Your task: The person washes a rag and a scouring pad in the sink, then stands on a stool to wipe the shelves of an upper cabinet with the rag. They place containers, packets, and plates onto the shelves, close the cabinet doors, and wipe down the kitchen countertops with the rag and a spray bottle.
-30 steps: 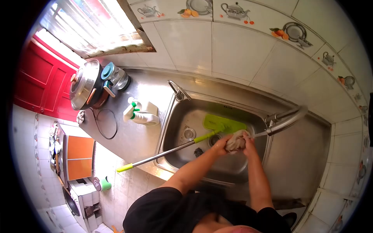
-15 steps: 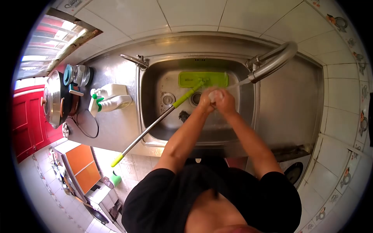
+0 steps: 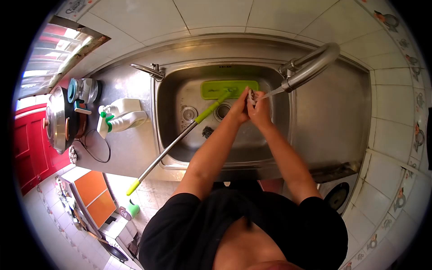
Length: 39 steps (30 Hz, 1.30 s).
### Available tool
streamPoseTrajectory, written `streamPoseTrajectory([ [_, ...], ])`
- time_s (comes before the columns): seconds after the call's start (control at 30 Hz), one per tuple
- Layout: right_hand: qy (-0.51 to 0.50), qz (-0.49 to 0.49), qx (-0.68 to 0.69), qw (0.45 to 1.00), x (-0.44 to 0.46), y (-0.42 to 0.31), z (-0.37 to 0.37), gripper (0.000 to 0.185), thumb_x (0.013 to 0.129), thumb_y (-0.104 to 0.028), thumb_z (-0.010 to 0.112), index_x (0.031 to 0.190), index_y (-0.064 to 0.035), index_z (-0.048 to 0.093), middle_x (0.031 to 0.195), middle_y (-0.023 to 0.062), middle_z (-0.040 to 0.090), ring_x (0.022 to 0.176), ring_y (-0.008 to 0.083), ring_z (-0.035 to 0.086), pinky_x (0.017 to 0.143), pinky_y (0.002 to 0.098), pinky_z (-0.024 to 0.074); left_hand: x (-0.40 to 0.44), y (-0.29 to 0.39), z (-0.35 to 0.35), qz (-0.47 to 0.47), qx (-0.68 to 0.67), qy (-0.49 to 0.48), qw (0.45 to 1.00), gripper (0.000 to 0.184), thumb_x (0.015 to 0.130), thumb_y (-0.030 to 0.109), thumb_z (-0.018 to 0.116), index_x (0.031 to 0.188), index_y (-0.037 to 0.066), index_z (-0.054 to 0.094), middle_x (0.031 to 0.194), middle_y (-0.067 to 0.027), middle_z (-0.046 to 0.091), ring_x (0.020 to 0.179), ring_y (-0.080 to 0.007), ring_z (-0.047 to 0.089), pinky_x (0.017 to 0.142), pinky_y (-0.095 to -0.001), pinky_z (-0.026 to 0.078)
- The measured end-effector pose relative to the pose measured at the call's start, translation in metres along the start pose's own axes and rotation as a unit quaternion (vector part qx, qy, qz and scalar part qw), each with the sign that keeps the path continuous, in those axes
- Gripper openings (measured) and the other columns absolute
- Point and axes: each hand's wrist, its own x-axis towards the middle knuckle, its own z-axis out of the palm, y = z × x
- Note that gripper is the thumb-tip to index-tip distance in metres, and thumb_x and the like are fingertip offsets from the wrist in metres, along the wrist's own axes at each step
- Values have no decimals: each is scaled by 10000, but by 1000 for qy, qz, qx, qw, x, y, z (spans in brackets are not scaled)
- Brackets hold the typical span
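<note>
white tiles are rising behind a metal table, and light is coming in through a window on the left. a sink is sitting in that table, and a curved tap is sending a stream of water slantwise toward the person's hands. judging by this, the step in hand is rinsing: the left hand and the right hand are meeting over the basin, their fingers curling in around a small pale bundle and seemingly gripping it between them, though how firmly each hand is closing i cannot tell. the next move, i judge, is calling for turning the bundle within the stream and pressing it, without letting it slip. the bundle is looking whitish with darker patches, and crumpled, perhaps a wet cloth; most of it is hiding behind the fingers, so its full shape is not showing. it is sitting above the sink, near the right end of a flat green mop head, whose pole is leaning out over the front edge. a dark scrubber is lying on the basin floor, apart from both hands.
</note>
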Motion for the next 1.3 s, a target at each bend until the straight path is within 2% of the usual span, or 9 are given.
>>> streamPoseTrajectory([
  [0.27,9,-198,-121,973,-11,-35,-42,261,783,-38,562,1011,66,487,962,189,525,890,338,532,819,419,430,30,3,-14,-42,-92,-21,995,217,912,282,523,937,75,585,910,-78,621,834,-220,596,763,-367,504],
  [0.33,50,65,157,984,-3,-30,-53,203,823,-47,543,993,58,509,964,167,544,900,310,544,826,402,446,12,-1,16,-19,-111,16,994,202,903,266,528,947,77,584,931,-77,617,838,-233,593,768,-374,505],
  [0.47,33,410,631,657,27,6,-74,195,907,-115,485,1018,33,544,988,143,575,950,266,555,846,378,468,-15,-4,61,-8,-76,153,985,196,902,250,513,977,81,579,970,-64,608,870,-240,581,788,-364,497],
  [0.67,-188,366,818,401,26,-5,-37,207,900,-105,472,999,61,544,995,168,575,936,281,568,832,364,490,46,-18,-39,-20,-261,-178,949,152,891,190,532,955,62,582,922,-62,628,834,-202,611,796,-341,528],
  [0.8,-279,324,863,269,34,8,-32,201,891,-85,481,1015,61,541,1021,172,563,946,274,569,826,358,494,25,-15,-3,38,-180,-125,975,151,884,186,553,944,50,578,903,-61,618,831,-187,603,768,-349,526],
  [0.9,-110,411,756,497,54,-10,-74,205,891,-101,492,993,69,548,961,171,589,915,306,577,848,404,492,20,-10,31,-9,-231,57,971,122,859,171,600,914,68,567,868,-53,572,809,-205,569,729,-362,519],
  [1.0,-104,177,422,883,68,-29,-119,239,858,-74,533,1056,61,541,1038,170,567,947,276,578,853,394,488,27,-6,36,-32,-278,114,953,121,826,161,646,879,100,557,855,-56,531,801,-226,535,698,-367,509],
  [1.2,-29,353,449,821,59,16,-135,161,864,-9,470,997,42,545,970,179,604,905,285,601,807,397,514,31,3,45,-66,-370,106,921,125,796,130,662,865,101,562,871,-72,533,802,-219,536,627,-354,509],
  [1.3,-30,437,547,713,49,34,-116,161,864,-12,470,1004,37,532,949,179,609,868,279,609,754,385,525,30,3,40,-53,-348,87,932,134,793,126,659,861,89,550,904,-99,528,824,-232,533,618,-329,513],
])
